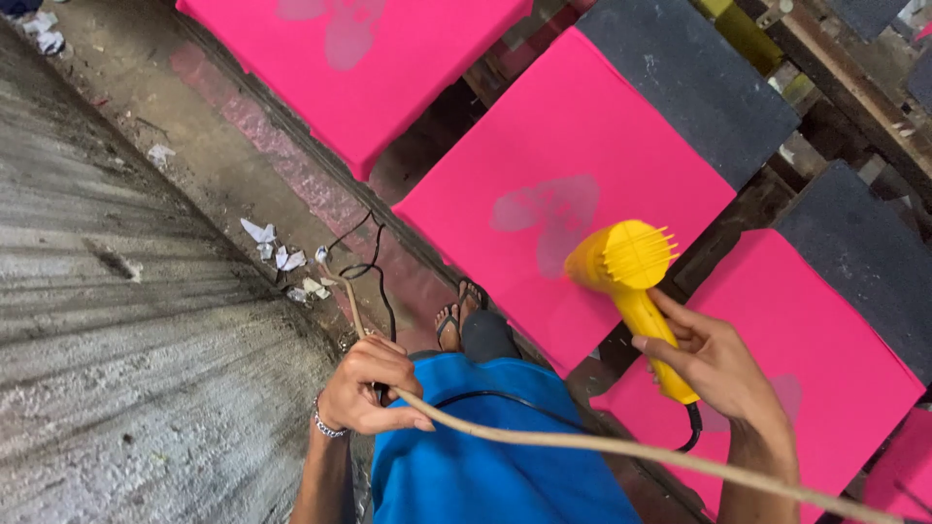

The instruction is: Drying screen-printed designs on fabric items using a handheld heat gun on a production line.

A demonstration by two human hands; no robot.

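Rough grey concrete floor fills the left side, with small scraps of white paper lying near the edge of the work benches. Pink cloths are stretched flat on dark boards that stand in a row going toward the upper left, and each cloth carries a pale grey printed shape. The right hand is closed around the handle of a yellow hair dryer, fingers wrapped on the grip, and the nozzle of the dryer is over the lower right corner of the middle pink cloth, close to the printed shape. The left hand is curled into a fist, pinching a tan rope and also a black cable that runs down to the floor. Below is the blue clothing of the person and one foot in a sandal.
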